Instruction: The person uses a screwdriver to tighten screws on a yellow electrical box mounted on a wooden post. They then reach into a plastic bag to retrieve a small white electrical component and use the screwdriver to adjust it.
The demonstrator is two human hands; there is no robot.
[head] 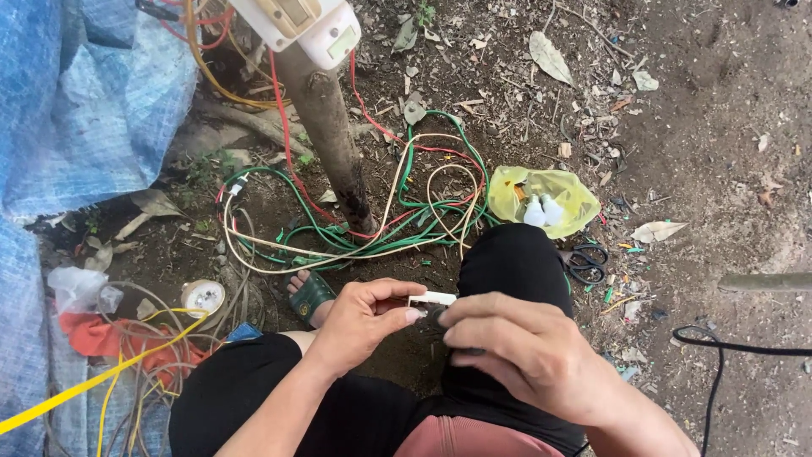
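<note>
Head view is showing me the blue tarp filling the upper left, then the wooden post with green, red and cream wires looping at its foot. Right of those, a yellow bag is holding white bulbs. At lower centre, my left hand is pinching a small white fitting in closed fingers, while my right hand is curling over its other end. I'm judging this as fitting work underway; next I'd be needing a steady, fine grip.

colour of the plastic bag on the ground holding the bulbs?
Translucent yellow. The plastic bag shows best in the head view, just beyond the person's knee.
</note>
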